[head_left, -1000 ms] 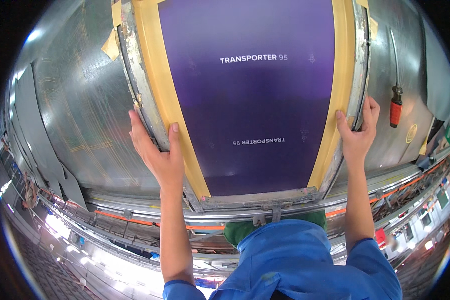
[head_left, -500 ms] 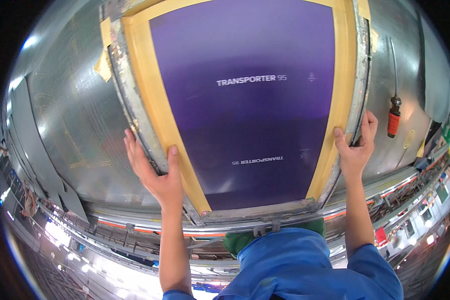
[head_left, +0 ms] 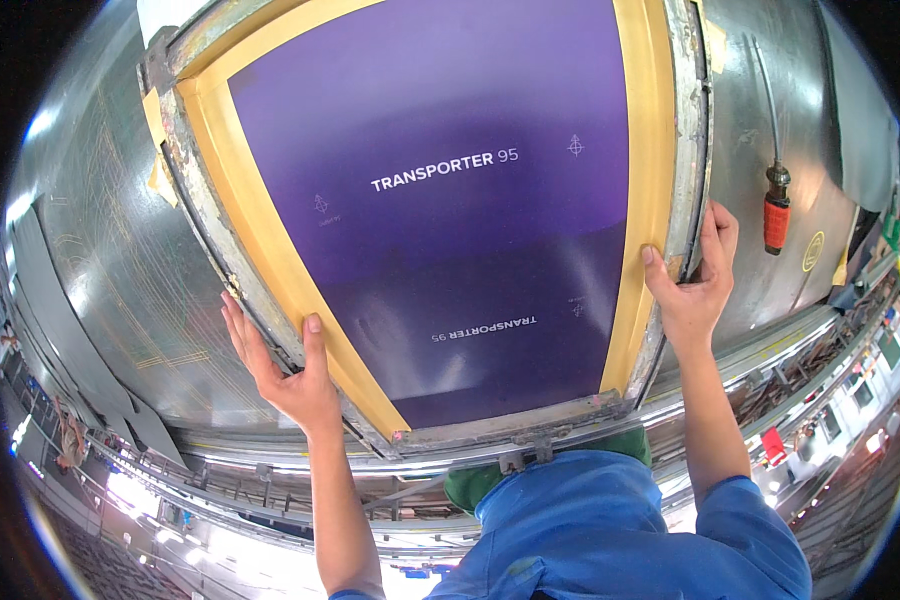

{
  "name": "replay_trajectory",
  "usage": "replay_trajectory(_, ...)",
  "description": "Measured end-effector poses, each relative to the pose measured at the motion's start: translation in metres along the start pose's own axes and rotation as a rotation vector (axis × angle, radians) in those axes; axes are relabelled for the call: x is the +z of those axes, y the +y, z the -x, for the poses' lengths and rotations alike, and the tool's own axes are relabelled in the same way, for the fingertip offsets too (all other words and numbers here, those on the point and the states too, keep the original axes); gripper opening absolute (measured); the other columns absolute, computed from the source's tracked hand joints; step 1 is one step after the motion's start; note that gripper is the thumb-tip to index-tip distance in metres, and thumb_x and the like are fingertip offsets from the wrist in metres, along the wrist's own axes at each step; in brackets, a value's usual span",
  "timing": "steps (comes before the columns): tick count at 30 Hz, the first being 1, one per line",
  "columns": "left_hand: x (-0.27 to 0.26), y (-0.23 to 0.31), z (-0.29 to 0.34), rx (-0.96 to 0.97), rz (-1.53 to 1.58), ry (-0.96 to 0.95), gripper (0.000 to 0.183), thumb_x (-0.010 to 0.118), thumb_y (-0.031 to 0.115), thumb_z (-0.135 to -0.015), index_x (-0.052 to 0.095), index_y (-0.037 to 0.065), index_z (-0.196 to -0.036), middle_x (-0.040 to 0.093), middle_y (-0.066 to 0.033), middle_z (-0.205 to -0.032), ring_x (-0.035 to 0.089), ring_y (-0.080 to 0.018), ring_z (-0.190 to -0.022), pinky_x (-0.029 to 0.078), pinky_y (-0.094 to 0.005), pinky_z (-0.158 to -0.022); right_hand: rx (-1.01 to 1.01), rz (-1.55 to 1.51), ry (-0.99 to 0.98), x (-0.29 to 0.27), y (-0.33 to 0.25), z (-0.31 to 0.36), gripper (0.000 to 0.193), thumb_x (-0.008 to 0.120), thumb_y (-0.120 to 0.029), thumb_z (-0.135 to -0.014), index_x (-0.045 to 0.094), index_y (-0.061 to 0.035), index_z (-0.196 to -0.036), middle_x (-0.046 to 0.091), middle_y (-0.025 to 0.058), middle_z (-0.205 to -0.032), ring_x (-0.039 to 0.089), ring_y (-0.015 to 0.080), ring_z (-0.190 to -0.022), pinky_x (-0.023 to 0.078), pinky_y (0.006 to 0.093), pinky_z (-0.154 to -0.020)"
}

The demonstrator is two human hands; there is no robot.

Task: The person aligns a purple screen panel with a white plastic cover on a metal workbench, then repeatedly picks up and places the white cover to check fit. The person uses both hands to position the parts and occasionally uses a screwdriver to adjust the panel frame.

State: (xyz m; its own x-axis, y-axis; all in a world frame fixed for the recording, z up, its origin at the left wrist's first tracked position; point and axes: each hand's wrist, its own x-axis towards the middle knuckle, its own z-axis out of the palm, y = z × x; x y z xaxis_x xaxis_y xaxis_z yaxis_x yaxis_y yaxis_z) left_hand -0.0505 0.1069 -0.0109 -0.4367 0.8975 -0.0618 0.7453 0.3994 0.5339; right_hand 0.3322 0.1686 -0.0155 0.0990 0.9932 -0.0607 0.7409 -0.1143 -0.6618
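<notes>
A screen printing frame lies in front of me, its far end leaning to the left. Its metal bars are worn and spotted, and tan tape runs along the inner edges. Purple mesh fills the middle, with pale lettering and small cross marks. My left hand grips the left bar near its close end, thumb on the tape and fingers along the outer side. On the opposite bar my right hand holds on, thumb on top and fingers round the outside.
A metal table spreads beneath the frame. To the right lies a red-handled tool with a long thin rod. Grey sheets rest at the left. A rail runs along the near edge, by my blue shirt.
The frame has shifted left, its far end most, with both my hands still on the side bars. The view has also moved slightly. More marks show on the mesh now.
</notes>
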Motion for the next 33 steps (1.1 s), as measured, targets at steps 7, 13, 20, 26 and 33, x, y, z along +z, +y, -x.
replay_trajectory(7, -0.0009, -0.0055, 0.0019, 0.029, 0.022, 0.007, 0.071, 0.076, 0.013, -0.082, 0.045, -0.001, -0.144, 0.039, -0.0182, -0.154, 0.028, -0.0358, -0.147, 0.022, -0.0482, -0.118, 0.027, 0.022, 0.011, -0.0007, -0.0042, 0.0030, 0.070, 0.081, -0.017, -0.072, 0.055, 0.0066, -0.132, 0.050, 0.0145, -0.122, 0.049, 0.0270, -0.117, 0.037, 0.0357, -0.103)
replay_trajectory(13, -0.0022, -0.0064, -0.0005, 0.051, 0.016, 0.015, 0.073, 0.078, 0.019, -0.081, 0.046, 0.001, -0.144, 0.039, -0.0184, -0.154, 0.029, -0.0382, -0.146, 0.022, -0.0501, -0.117, 0.025, 0.034, -0.016, -0.0013, -0.0024, 0.0027, 0.068, 0.081, -0.017, -0.074, 0.055, 0.0070, -0.132, 0.049, 0.0156, -0.126, 0.048, 0.0273, -0.118, 0.036, 0.0362, -0.104)
replay_trajectory(20, -0.0036, -0.0058, -0.0026, 0.031, 0.008, 0.009, 0.073, 0.080, 0.023, -0.080, 0.048, 0.006, -0.143, 0.039, -0.0191, -0.154, 0.029, -0.0399, -0.145, 0.024, -0.0515, -0.116, 0.048, 0.021, -0.015, -0.0012, -0.0016, 0.0041, 0.069, 0.080, -0.016, -0.076, 0.051, 0.0080, -0.134, 0.048, 0.0159, -0.128, 0.046, 0.0269, -0.121, 0.034, 0.0352, -0.105)
replay_trajectory(26, -0.0049, -0.0090, -0.0043, 0.068, -0.025, 0.004, 0.072, 0.079, 0.025, -0.080, 0.048, 0.007, -0.143, 0.040, -0.0198, -0.153, 0.030, -0.0419, -0.145, 0.025, -0.0532, -0.115, 0.039, 0.041, -0.026, -0.0028, 0.0031, 0.0069, 0.070, 0.079, -0.016, -0.077, 0.049, 0.0086, -0.135, 0.045, 0.0160, -0.129, 0.043, 0.0267, -0.123, 0.032, 0.0352, -0.106)
replay_trajectory(33, -0.0069, -0.0086, -0.0036, 0.089, -0.032, -0.041, 0.071, 0.074, 0.018, -0.086, 0.042, 0.000, -0.146, 0.034, -0.0201, -0.156, 0.030, -0.0363, -0.145, 0.023, -0.0468, -0.118, 0.042, 0.034, -0.036, -0.0030, -0.0019, 0.0047, 0.071, 0.079, -0.017, -0.078, 0.048, 0.0090, -0.136, 0.045, 0.0161, -0.129, 0.043, 0.0269, -0.122, 0.032, 0.0353, -0.105)
